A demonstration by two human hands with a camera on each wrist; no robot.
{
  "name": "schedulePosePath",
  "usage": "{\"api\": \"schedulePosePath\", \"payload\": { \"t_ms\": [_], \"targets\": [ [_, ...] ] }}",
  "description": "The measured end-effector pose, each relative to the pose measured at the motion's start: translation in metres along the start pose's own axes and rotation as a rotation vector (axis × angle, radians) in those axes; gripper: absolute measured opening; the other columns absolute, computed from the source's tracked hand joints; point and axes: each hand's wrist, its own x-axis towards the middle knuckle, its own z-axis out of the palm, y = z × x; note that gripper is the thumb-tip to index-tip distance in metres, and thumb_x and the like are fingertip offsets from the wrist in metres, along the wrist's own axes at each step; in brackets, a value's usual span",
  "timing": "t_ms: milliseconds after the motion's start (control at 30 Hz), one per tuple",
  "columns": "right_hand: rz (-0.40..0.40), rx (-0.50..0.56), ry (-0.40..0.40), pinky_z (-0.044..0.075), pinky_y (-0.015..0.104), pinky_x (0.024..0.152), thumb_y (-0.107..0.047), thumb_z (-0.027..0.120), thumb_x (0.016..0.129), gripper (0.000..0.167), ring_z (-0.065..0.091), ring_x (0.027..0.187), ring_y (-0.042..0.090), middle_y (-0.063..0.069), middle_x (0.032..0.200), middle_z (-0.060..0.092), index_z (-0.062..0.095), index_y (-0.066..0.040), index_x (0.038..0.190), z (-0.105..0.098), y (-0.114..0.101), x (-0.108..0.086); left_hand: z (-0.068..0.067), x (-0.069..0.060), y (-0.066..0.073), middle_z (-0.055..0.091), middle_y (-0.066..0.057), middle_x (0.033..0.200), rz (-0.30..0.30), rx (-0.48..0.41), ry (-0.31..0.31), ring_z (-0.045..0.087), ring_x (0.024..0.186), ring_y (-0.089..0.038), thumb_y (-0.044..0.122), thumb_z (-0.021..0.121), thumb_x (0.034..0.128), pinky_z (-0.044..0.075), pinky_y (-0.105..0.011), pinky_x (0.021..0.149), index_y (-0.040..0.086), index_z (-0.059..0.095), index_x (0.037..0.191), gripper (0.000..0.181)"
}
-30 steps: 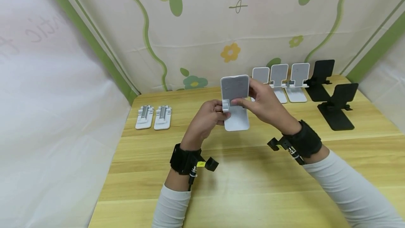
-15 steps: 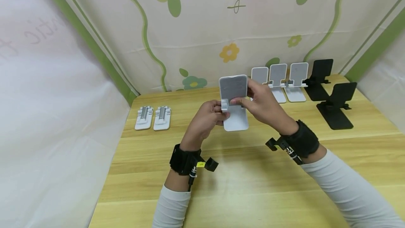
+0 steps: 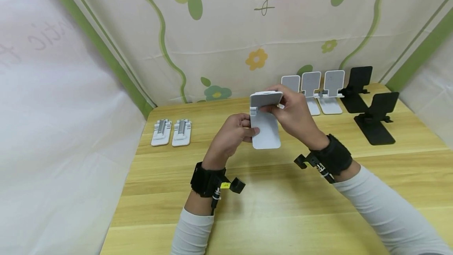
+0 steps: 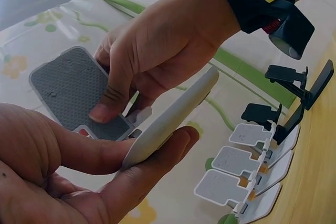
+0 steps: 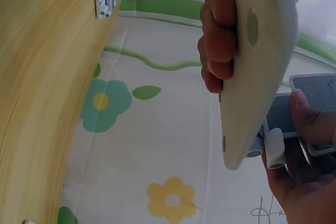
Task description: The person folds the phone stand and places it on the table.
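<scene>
Above the middle of the table, both hands hold one white phone stand (image 3: 267, 135). My left hand (image 3: 233, 132) grips its flat base at the left edge, thumb on the upper face; the left wrist view shows the base (image 4: 170, 116) between thumb and fingers. With thumb in front and fingers behind, my right hand (image 3: 299, 115) pinches the grey-padded plate (image 3: 266, 99). That plate stands at an angle to the base. In the right wrist view the underside of the base (image 5: 257, 72) shows round pads, and the hinge is partly hidden.
Two folded white phone stands (image 3: 182, 132) lie side by side at the table's left. At the back right stand three unfolded white phone stands (image 3: 334, 85), one partly behind my right hand. Two unfolded black phone stands (image 3: 376, 123) are farther right. A patterned cloth (image 3: 219, 30) hangs behind the table (image 3: 269, 215).
Over the last half second the grey-padded plate has tipped toward me and looks shorter, with its top edge showing. My right hand has moved with it; my left hand keeps its grip on the base.
</scene>
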Motion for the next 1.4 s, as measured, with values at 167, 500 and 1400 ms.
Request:
{"api": "schedulePosePath", "payload": {
  "t_ms": [167,500,1400],
  "targets": [
    [0.008,-0.015,-0.022,0.059,0.032,0.090,-0.001,0.080,0.086,0.036,0.072,0.104,0.022,0.011,0.110,0.074,0.068,-0.004,0.120,-0.002,0.000,0.001,0.000,0.000,-0.001,0.068,-0.026,0.127,-0.005,-0.005,0.003,0.071,0.112,-0.034,-0.005,0.059,0.0985,0.061,-0.043,0.090,-0.009,0.052,0.137,0.040],
    [-0.303,-0.289,0.072,0.046,0.034,0.084,0.003,0.080,0.085,0.030,0.060,0.103,0.030,0.013,0.108,0.069,0.075,-0.003,0.113,-0.016,-0.033,0.015,-0.005,0.003,-0.002,0.067,-0.025,0.128,-0.029,0.020,0.066,0.069,0.115,-0.036,-0.004,0.060,0.0989,0.060,-0.046,0.092,-0.008,0.051,0.137,0.039],
    [-0.648,-0.473,0.031,0.054,0.037,0.065,0.000,0.087,0.078,0.016,0.056,0.069,0.024,0.006,0.073,0.058,0.071,-0.002,0.080,0.031,-0.023,-0.030,-0.030,-0.008,0.007,0.064,-0.030,0.134,0.019,-0.067,0.157,0.071,0.099,-0.020,-0.003,0.054,0.1013,0.058,-0.019,0.071,-0.013,0.047,0.144,0.044]
  ]
}}
